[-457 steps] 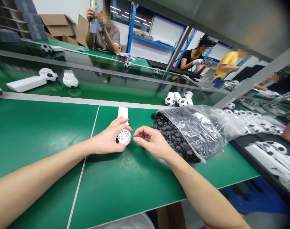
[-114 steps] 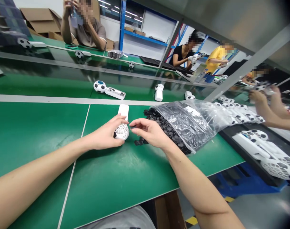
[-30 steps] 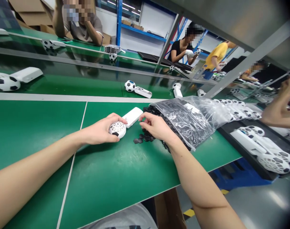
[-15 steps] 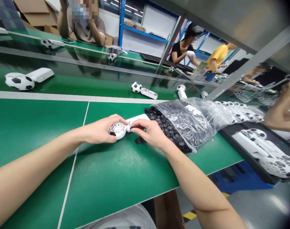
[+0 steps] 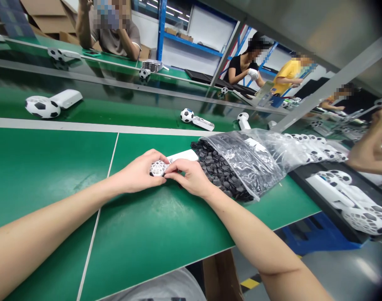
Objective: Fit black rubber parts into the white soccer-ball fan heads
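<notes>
My left hand (image 5: 141,172) is closed around the round head of a white soccer-ball shell (image 5: 158,168), which has an open lattice face and a few black patches. Its white handle (image 5: 187,155) lies on the green table, pointing right toward a clear plastic bag (image 5: 250,161). At the right edge of the head, my right hand (image 5: 191,177) is pinched, its fingertips touching the shell. The small black piece in that pinch is mostly hidden by the fingers. Loose black pieces (image 5: 222,173) spill from the bag's mouth, just right of my right hand.
Beyond the white strip (image 5: 84,125), soccer-ball units with handles (image 5: 43,106) lie on a green belt. At right, a black tray (image 5: 306,179) holds several white lattice shells (image 5: 350,196). Co-workers (image 5: 244,67) sit across the line; another person's arm (image 5: 371,142) reaches in at right.
My right hand has moved left with the black piece, from the handle's neck to the head's edge. The shell has shifted slightly right. Nearer units on the belt have moved right.
</notes>
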### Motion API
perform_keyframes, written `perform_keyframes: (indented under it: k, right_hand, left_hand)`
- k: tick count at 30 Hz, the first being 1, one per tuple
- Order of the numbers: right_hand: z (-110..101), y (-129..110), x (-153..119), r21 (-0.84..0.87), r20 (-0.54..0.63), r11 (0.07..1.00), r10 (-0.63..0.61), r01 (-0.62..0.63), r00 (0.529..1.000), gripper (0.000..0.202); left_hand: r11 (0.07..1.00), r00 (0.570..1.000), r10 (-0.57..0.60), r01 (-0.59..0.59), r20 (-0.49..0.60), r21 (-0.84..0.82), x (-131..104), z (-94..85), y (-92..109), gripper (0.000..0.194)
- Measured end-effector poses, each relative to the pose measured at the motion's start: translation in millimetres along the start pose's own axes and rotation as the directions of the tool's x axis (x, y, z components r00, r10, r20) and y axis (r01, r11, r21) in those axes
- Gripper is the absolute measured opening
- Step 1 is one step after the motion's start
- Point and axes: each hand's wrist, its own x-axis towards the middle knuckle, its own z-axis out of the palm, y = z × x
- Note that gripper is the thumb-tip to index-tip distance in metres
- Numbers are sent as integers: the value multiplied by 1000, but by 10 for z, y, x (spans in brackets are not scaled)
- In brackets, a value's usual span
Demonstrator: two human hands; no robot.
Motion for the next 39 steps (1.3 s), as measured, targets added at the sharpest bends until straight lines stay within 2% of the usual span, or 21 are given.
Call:
perform_keyframes:
  k: [6, 10, 18, 24, 29, 34, 39]
  right_hand:
    - [10, 46, 28, -30, 5, 998, 53, -53, 999, 10]
    - [-12, 59, 43, -47, 43, 998, 45, -42, 998, 11]
    - [-24, 47, 36, -27, 62, 996, 85, -83, 994, 12]
    - [-8, 95, 52, -24, 62, 985, 174, -173, 983, 18]
    - [-13, 162, 49, -70, 8, 993, 98, -97, 995, 25]
    - [-38, 178, 62, -56, 57, 997, -42, 46, 997, 22]
    - [-36, 203, 86, -31, 40, 998, -46, 47, 998, 15]
  left_hand:
    - [1000, 1000, 25, -26, -10, -14, -17, 22, -14, 31]
    - [998, 998, 53, -54, -24, -16, -20, 29, -17, 33]
    - [999, 999, 23, -24, -27, -30, -15, 40, -5, 29]
    - [1000, 994, 3, -3, -109, 1, -16, 84, 38, 26]
    - [999, 994, -6, 1, -106, -54, -42, 86, 53, 29]
    - [998, 990, -3, -5, -143, -59, -69, 89, 54, 31]
    - [997, 994, -44, 38, -104, -63, -56, 79, 62, 32]
